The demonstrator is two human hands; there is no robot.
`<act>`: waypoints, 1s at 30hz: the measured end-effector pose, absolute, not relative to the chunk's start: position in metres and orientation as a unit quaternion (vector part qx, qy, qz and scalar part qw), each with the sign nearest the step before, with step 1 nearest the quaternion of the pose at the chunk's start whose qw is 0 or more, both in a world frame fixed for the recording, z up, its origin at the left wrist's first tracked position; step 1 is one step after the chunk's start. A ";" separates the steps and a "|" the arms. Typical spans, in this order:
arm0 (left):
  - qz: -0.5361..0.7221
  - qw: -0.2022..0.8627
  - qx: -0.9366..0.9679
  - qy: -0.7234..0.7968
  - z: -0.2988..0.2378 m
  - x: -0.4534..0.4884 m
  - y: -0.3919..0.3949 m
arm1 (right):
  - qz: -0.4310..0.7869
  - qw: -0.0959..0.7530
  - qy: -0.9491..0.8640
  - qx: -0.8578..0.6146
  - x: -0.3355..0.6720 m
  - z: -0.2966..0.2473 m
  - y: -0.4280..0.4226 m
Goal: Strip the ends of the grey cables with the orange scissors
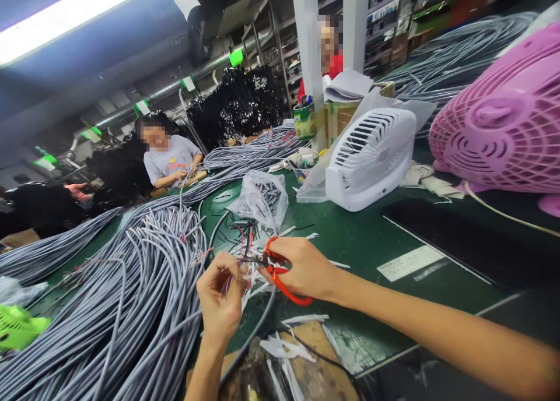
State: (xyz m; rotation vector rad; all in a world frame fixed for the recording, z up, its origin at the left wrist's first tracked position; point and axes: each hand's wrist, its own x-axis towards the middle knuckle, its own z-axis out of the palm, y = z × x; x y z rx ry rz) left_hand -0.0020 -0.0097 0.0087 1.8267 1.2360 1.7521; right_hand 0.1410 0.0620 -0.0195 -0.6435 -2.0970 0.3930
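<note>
My right hand [306,267] grips red-handled scissors [280,273], with the blades pointing left towards my other hand. My left hand [221,299] pinches the end of a grey cable [258,328], where thin coloured wires stick out between the fingertips. The scissor tips meet those wires just above the green table [363,238]. The cable runs down from my left hand towards the bottom edge of the view. White shreds of paper filler [301,319] lie under and around both hands.
A big heap of grey cables [131,296] fills the left. A clear plastic bag [262,197], a white fan [371,156] and a pink fan [503,127] stand behind. A person in a grey shirt [168,159] and one in red [330,57] work further back.
</note>
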 end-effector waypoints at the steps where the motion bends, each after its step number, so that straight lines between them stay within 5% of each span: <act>1: 0.615 0.160 0.637 0.435 0.009 -0.002 -0.010 | 0.143 0.437 -0.849 -0.259 0.142 -0.021 0.062; 18: 0.643 0.196 0.607 0.424 0.008 0.005 -0.008 | 0.085 0.424 -0.861 -0.268 0.140 -0.032 0.056; 30: 0.589 0.379 0.516 0.493 0.001 0.011 -0.002 | 0.485 0.489 -0.688 -0.228 0.143 -0.006 0.058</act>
